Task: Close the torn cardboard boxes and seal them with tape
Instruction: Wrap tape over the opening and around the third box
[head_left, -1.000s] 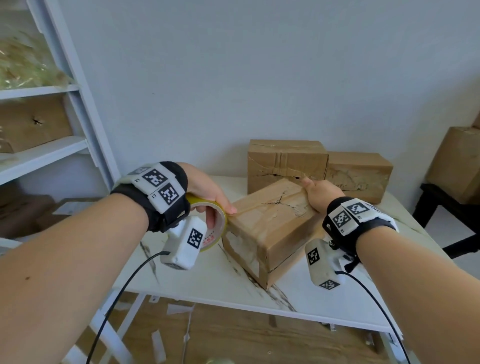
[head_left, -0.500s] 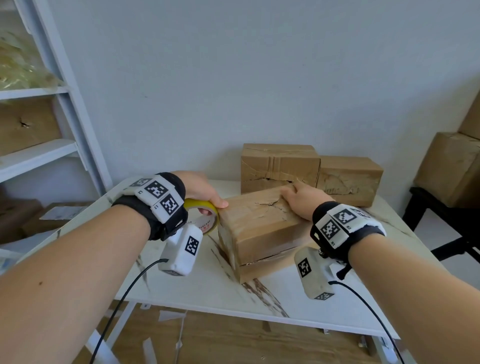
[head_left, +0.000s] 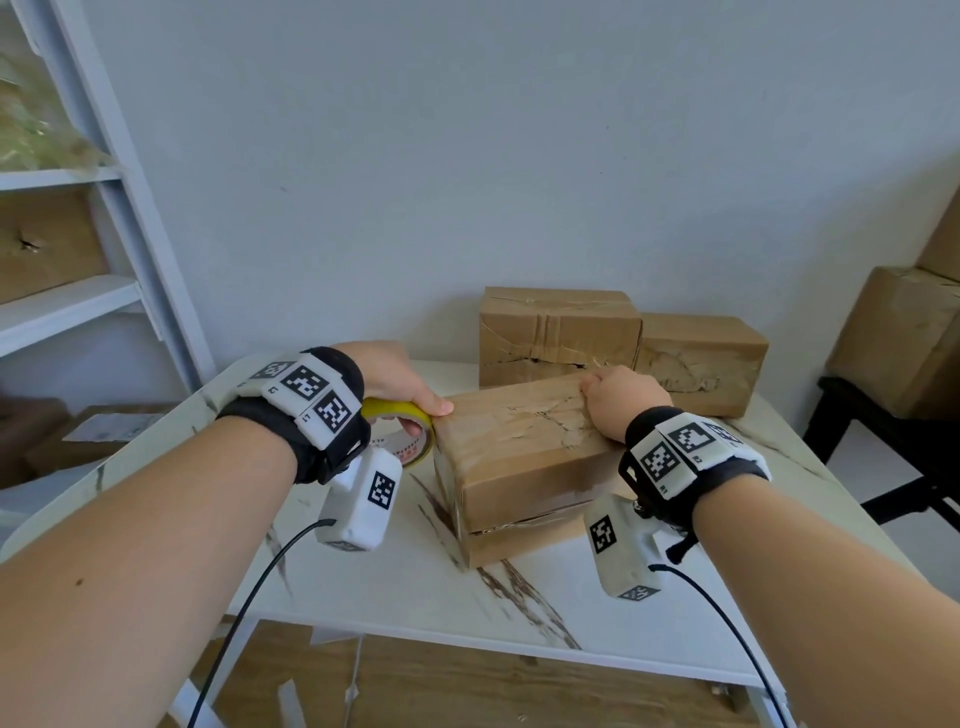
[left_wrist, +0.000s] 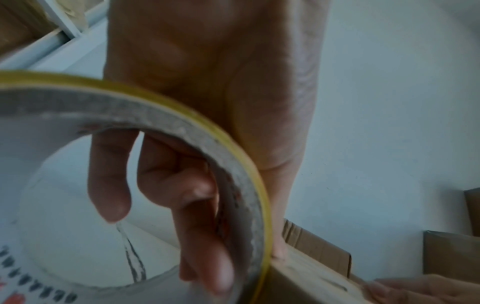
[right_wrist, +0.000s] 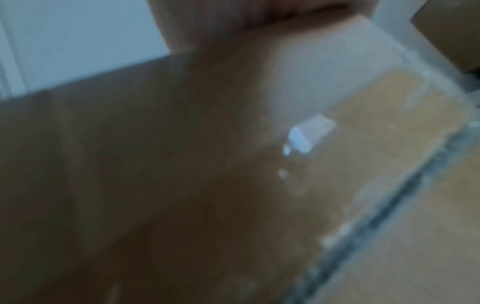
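A torn brown cardboard box (head_left: 519, 457) lies on the white marble table (head_left: 415, 587), its top cracked and a slit open along its front side. My left hand (head_left: 415, 397) grips a yellow tape roll (head_left: 397, 413) with fingers through the core, thumb tip touching the box's upper left edge. The left wrist view shows the tape roll (left_wrist: 182, 127) held against the box (left_wrist: 311, 277), fingers (left_wrist: 197, 205) inside the ring. My right hand (head_left: 613, 395) presses on the far right of the box top. The right wrist view is blurred, showing only the box (right_wrist: 182, 164).
Two more torn boxes (head_left: 558, 332) (head_left: 701, 358) stand against the wall behind. A white shelf unit (head_left: 130, 208) stands at the left. Stacked boxes (head_left: 904, 338) sit on a black stand (head_left: 841, 415) at the right. Paper scraps (head_left: 291, 696) lie on the wooden floor.
The box has turned from corner-on until its long side faces me. The left hand stayed against its left end with the tape. The right hand stayed on top.
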